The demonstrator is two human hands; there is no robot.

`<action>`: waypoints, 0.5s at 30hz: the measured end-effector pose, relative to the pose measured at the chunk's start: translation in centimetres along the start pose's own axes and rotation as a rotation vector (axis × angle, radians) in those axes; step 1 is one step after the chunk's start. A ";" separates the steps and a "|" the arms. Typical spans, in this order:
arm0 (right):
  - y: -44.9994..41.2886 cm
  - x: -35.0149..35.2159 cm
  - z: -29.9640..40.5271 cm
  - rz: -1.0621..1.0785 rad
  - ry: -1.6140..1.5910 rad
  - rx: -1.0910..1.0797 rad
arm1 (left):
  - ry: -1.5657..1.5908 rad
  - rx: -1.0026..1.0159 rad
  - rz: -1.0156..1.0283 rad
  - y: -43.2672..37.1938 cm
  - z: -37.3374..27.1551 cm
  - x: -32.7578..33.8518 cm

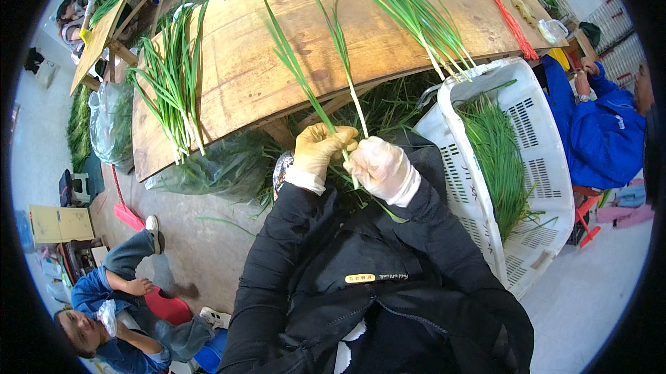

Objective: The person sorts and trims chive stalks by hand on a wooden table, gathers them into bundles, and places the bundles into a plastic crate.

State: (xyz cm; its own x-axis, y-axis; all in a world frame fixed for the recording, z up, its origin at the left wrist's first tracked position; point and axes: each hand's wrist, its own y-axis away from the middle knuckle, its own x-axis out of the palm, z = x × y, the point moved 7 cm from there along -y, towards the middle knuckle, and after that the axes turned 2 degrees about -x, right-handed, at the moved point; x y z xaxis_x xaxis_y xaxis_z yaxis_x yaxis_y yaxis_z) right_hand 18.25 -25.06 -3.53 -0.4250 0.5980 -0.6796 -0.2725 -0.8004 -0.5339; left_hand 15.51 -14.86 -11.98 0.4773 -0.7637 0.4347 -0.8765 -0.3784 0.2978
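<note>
My left hand (321, 149), in a tan glove, grips a long green leafy stalk (296, 64) near its lower end. Close beside it, my right hand (382, 168), in a whitish glove, holds the pale stem of a second stalk (355, 94). Both stalks lean up over the edge of the wooden table (234, 57). A pile of similar stalks (174, 83) lies at the table's left end, pale ends towards me. Another pile (411, 12) lies farther right, its white ends over the edge. A lower stem end shows between my hands.
A white plastic crate (541, 166) with thin greens (497, 166) stands at my right. Red ties (510, 23) lie on the table. Plastic bags of greens (223, 166) sit below it. A person in blue (603, 135) sits at right; another person (125, 311) sits at lower left.
</note>
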 end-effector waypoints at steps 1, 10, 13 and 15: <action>-0.1 -0.5 0.5 0.047 -0.141 0.015 | -0.003 -0.033 -0.020 0.0 0.2 0.0; 4.9 -5.2 -5.4 0.292 -0.169 0.525 | 0.230 0.076 0.137 -0.8 -1.1 -2.9; 4.8 -3.4 -9.3 0.178 -0.303 0.713 | 0.390 0.041 0.094 -0.8 -0.4 -3.0; 3.6 -0.9 -11.2 0.111 -0.448 0.718 | 0.352 0.012 0.089 -1.3 0.6 -3.8</action>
State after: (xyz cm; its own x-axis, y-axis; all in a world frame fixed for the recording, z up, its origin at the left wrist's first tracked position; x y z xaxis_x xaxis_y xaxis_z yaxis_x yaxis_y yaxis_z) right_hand 27.32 -28.01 -10.41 -0.7417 0.5629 -0.3647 -0.6259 -0.7763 0.0747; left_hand 14.80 -11.79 -14.50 0.3896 -0.5675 0.7254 -0.9152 -0.3265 0.2361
